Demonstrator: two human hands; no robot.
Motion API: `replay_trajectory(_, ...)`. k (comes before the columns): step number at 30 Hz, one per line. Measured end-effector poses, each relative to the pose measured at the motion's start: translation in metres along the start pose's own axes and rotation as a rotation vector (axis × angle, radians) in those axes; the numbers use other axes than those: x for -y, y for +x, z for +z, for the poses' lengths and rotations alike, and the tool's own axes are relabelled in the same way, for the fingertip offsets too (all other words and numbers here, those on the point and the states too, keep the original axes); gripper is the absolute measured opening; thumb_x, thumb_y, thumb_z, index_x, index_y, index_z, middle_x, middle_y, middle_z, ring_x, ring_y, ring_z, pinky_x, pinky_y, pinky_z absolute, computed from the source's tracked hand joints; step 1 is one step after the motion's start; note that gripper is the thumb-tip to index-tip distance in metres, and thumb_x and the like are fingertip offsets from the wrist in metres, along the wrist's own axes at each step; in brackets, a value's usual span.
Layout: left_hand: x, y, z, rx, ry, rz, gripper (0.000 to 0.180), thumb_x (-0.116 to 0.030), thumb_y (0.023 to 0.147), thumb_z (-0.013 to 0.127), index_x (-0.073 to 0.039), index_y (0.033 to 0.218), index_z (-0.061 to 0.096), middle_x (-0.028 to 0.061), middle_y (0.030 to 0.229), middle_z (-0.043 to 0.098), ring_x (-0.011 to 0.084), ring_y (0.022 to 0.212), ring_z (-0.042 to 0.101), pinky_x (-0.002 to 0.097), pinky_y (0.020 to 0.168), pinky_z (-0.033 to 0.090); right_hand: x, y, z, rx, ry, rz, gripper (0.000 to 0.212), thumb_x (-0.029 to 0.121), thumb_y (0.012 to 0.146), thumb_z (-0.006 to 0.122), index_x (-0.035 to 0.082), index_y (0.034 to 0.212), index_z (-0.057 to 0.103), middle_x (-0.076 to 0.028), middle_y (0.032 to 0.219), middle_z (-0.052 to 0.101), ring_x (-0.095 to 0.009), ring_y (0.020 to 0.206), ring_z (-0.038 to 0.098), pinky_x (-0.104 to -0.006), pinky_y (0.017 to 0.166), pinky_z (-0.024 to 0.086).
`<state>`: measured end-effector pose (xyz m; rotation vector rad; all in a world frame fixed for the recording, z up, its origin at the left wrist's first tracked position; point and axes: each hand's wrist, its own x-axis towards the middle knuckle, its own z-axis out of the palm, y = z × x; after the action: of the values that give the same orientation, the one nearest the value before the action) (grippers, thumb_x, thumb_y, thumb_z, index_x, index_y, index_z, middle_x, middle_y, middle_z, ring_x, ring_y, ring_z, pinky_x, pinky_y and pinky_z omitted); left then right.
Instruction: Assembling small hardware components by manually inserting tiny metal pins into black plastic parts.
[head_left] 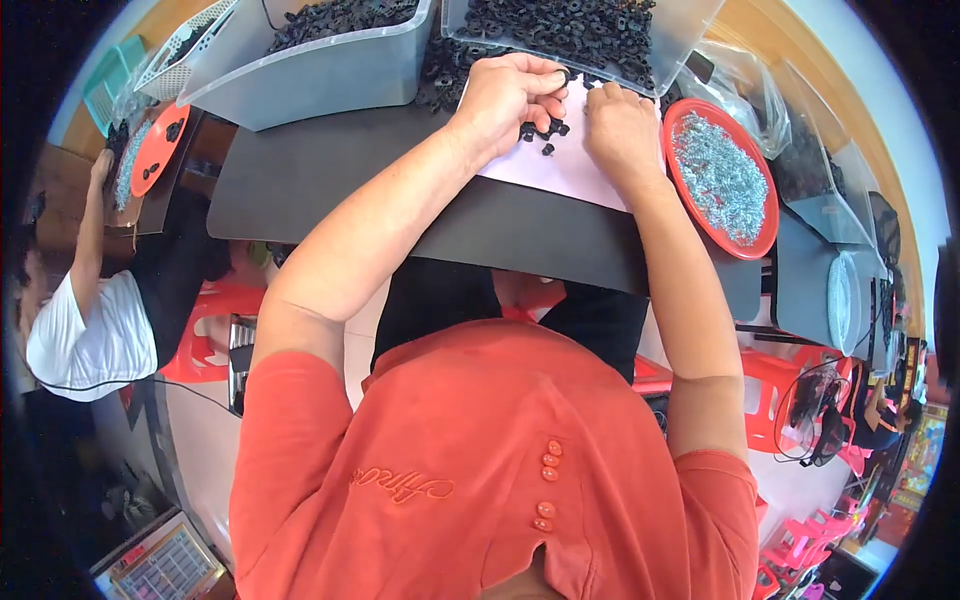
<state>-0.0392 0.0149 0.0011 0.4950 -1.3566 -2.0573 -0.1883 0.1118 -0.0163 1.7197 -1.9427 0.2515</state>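
Note:
My left hand (pixel 505 105) is closed in a pinch on a small black part (pixel 565 76), held above a pale sheet of paper (pixel 560 168). Beneath its fingers, several small black pieces (pixel 549 130) lie loose on the sheet. My right hand (pixel 622 130) rests low over the same sheet, its fingers curled inward at the far side. Whatever those fingertips grip is hidden. Beside the right hand stands a red plate (pixel 771 205) heaped with small silvery-blue metal pieces (pixel 720 175), perhaps screws.
Two clear plastic bins (pixel 300 95) (pixel 690 25) of black parts stand at the back of the dark table (pixel 330 170). Black parts lie heaped between them. Farther right are a plastic bag (pixel 745 95) and another clear bin (pixel 820 170). A co-worker in white (pixel 95 335) sits at left by an orange plate (pixel 160 150).

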Motion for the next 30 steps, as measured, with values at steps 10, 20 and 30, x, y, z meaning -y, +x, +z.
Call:
replay_trajectory(10, -0.001, -0.004, 0.007, -0.020, 0.167, 0.080, 0.013, -0.004, 0.086, 0.062, 0.004, 0.095, 0.062, 0.0095, 0.077, 0.063, 0.0122, 0.058, 0.058, 0.0224, 0.043, 0.043, -0.007, 0.014, -0.026, -0.004, 1.049, 0.363, 0.027, 0.023, 0.089, 0.054, -0.002, 0.085, 0.063, -0.010, 0.067, 0.062, -0.019, 0.064, 0.060, -0.0325, 0.062, 0.046)
replay_trajectory(20, 0.000, -0.005, 0.009, -0.023, 0.298, 0.128, 0.011, -0.004, 0.085, 0.064, 0.004, 0.091, 0.062, 0.0064, 0.072, 0.062, 0.0086, 0.054, 0.054, 0.0211, 0.041, 0.040, -0.005, 0.019, -0.037, 0.043, 0.944, 0.304, 0.024, 0.023, 0.088, 0.054, 0.000, 0.086, 0.062, -0.014, 0.070, 0.062, -0.026, 0.067, 0.060, -0.0374, 0.063, 0.045)
replay_trajectory(30, -0.002, -0.015, 0.018, -0.075, 0.408, 0.092, 0.008, -0.004, 0.084, 0.064, 0.003, 0.089, 0.063, 0.0043, 0.066, 0.060, 0.0073, 0.051, 0.052, 0.0207, 0.040, 0.038, 0.004, 0.007, -0.026, -0.029, 0.881, 0.324, 0.025, 0.023, 0.087, 0.055, 0.000, 0.089, 0.063, -0.020, 0.079, 0.065, -0.035, 0.077, 0.063, -0.0428, 0.069, 0.047)
